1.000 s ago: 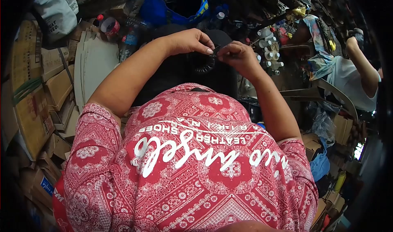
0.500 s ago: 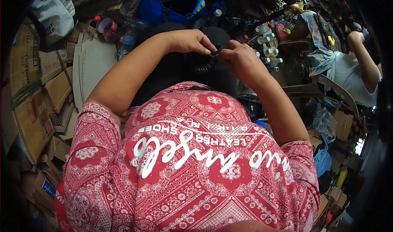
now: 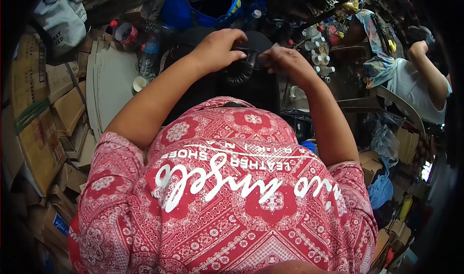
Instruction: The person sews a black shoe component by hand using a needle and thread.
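A black coiled cord (image 3: 239,76) with a smooth black end piece hangs in front of my dark-clothed lap, between my two hands. My left hand (image 3: 221,49) grips the end piece from the left side, with thumb and fingers curved about it. Close by on the right, my right hand (image 3: 288,62) has its fingers drawn together in a pinch at the black piece. Motion blurs those fingertips, and whatever they hold is hidden. Dark cloth behind makes the black piece's outline hard to read.
Flattened cardboard (image 3: 41,133) is piled at the left, near a red-capped bottle (image 3: 126,34) and a paper cup (image 3: 139,84). A blue bag (image 3: 179,13) stands ahead. Several small bottles (image 3: 316,46) lie at the right. Another person (image 3: 418,88) is at the far right.
My left hand has lowered and shifted left, its fingers opening out somewhat around the black piece. My right hand has moved slightly. A paper cup now shows beside my left forearm.
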The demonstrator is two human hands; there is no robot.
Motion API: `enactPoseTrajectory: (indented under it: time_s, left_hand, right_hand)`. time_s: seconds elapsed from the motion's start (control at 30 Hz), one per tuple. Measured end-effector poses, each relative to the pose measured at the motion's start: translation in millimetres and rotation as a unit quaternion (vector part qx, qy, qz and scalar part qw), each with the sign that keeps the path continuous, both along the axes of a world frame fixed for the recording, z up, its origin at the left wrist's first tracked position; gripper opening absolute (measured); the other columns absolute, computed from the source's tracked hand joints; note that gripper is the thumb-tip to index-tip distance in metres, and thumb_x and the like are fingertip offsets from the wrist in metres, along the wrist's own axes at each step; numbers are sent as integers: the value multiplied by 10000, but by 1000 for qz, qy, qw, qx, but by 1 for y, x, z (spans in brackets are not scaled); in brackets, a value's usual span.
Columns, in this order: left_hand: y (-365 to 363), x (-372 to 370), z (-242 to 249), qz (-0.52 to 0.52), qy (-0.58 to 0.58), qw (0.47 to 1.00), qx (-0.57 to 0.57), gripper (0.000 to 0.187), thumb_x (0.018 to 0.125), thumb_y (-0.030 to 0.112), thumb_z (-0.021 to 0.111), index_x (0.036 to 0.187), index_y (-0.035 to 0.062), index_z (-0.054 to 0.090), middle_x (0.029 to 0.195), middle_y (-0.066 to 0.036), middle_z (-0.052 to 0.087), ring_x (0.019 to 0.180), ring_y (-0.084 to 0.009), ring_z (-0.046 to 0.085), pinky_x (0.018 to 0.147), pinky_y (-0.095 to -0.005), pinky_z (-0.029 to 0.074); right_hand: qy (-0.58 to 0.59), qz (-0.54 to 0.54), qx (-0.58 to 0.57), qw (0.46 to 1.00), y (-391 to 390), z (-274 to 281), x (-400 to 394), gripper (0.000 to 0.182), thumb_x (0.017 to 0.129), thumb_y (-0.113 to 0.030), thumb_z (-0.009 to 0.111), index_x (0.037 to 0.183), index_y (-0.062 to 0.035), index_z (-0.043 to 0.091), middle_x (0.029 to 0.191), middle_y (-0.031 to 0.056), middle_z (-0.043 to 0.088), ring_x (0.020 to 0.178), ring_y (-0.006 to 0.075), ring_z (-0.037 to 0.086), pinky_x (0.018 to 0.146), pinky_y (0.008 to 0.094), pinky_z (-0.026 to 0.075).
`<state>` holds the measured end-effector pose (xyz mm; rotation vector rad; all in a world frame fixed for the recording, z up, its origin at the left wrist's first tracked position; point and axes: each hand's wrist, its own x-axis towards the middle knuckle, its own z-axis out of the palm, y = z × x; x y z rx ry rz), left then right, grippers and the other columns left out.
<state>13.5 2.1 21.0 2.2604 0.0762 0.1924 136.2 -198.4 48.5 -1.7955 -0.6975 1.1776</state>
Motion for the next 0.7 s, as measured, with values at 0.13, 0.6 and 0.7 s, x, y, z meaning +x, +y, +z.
enactPoseTrajectory:
  time_s: [0.13, 0.6, 0.7]
  left_hand:
    - [17, -40, 6, -43, 135, 989, -35, 317, 796, 223, 669, 1046, 36, 617, 1010, -160, 642, 949, -315, 610, 809, -366, 475]
    - [-8, -13, 24, 28, -3, 672, -740, 398, 980, 342, 429, 646, 128, 449, 624, -9, 433, 583, -157, 461, 704, -328, 425]
    - [26, -17, -1, 50, 35, 641, -765, 443, 978, 338, 429, 582, 163, 334, 509, 32, 288, 428, -97, 262, 652, -306, 394]
  right_hand:
    - [-224, 47, 44, 973, -3, -20, -14, 330, 869, -313, 637, 927, 10, 671, 901, 95, 604, 878, 211, 581, 798, 311, 444]
    - [414, -413, 308, 751, 18, -21, -15, 440, 982, -410, 377, 742, -76, 533, 729, 71, 563, 705, 221, 542, 812, 409, 454]
    - [404, -248, 314, 823, -11, -24, -15, 490, 985, -412, 370, 578, -142, 326, 479, -4, 230, 494, 132, 246, 620, 324, 348]
